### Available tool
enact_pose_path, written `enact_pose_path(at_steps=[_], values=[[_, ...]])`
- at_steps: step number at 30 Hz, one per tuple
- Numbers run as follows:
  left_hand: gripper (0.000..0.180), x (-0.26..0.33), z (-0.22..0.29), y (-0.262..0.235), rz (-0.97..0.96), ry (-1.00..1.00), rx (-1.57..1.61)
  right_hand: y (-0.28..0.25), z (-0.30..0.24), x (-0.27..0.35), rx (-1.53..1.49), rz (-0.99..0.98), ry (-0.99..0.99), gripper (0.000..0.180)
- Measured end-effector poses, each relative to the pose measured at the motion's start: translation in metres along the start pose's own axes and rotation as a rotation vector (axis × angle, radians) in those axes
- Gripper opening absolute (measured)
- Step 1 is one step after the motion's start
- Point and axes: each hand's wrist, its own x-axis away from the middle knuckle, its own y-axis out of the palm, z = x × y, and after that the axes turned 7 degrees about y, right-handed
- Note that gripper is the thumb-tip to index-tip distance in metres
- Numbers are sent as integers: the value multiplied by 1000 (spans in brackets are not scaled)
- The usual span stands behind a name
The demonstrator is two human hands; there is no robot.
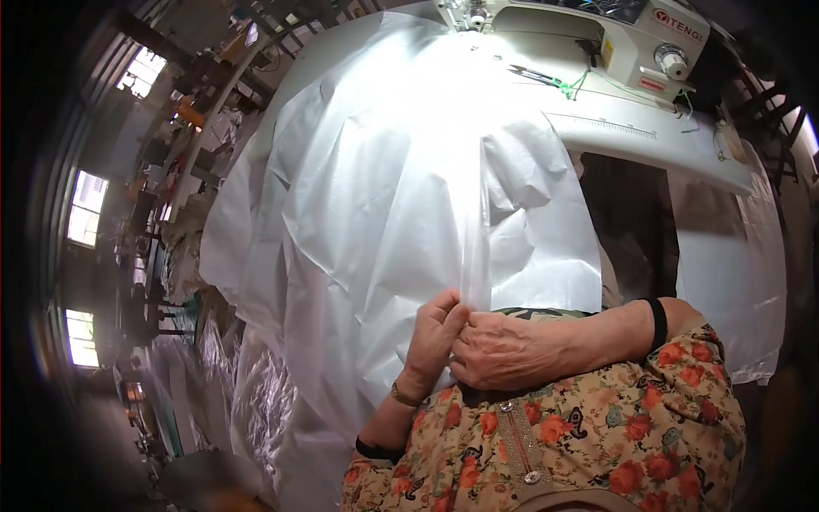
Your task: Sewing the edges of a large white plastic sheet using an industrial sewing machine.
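Note:
A large white plasticky sheet (367,205) drapes from the sewing machine (653,51) down to my lap. One long folded edge (474,222) runs straight from the brightly lit needle area toward my hands. At the lower end of that fold, close to my body, my left hand (433,337) pinches the material between thumb and fingers. My right hand (499,348) reaches across from the right and is closed on the same spot, touching the left. The fingertips overlap, so the exact grip is partly hidden. Glare washes out the sheet beneath the machine head.
Dark-bladed thread snips (536,75) lie on the machine table beside green thread (573,85). A ruler scale (601,125) marks the table's front edge. More white sheeting (729,264) hangs at the right. Crumpled clear and white material (260,401) is heaped at the lower left.

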Motion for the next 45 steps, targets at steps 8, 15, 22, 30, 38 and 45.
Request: enact_pose_path(at_steps=[8, 15, 22, 30, 38, 45], values=[[13, 6, -11, -13, 87, 23, 30, 37, 71, 69, 0, 843, 708, 42], [12, 5, 13, -2, 144, 10, 62, 96, 112, 157, -220, 605, 1412, 28], [9, 9, 46, -6, 144, 45, -97, -23, 28, 85, -604, 276, 928, 30], [8, 1, 44, 16, -2, 234, -401, -24, 1, 34, -667, 129, 545, 23], [12, 1, 45, 14, -86, 261, -583, -11, -7, 24, -357, 141, 403, 17], [14, 1, 34, 5, -84, 183, -490, -16, -8, 12, -327, -58, 328, 19]])
